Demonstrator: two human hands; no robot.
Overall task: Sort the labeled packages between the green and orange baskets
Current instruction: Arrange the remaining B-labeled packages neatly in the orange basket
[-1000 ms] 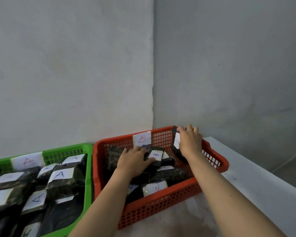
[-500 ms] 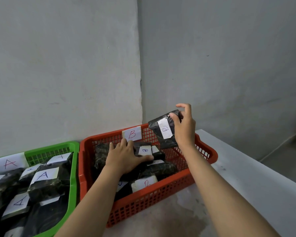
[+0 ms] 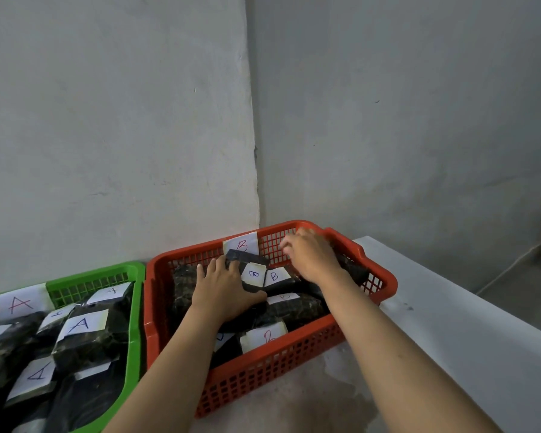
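Observation:
The orange basket (image 3: 384, 284) with a "B" tag on its back wall holds several dark packages with white "B" labels. My left hand (image 3: 222, 289) lies flat on the packages in its middle, fingers spread against a dark package (image 3: 247, 259) at the back. My right hand (image 3: 310, 256) is down in the basket's back right corner, fingers curled over a dark package (image 3: 353, 268) that it partly hides. The green basket (image 3: 135, 307) on the left, tagged "A", holds several dark packages with "A" labels.
Both baskets stand side by side on a pale counter (image 3: 450, 354) pushed into a corner of grey walls. The counter's right edge runs diagonally at the right, with floor beyond it.
My right hand has brought the B-labelled package it held up in the air back down into the orange basket's back right corner. My left hand stayed on the packages.

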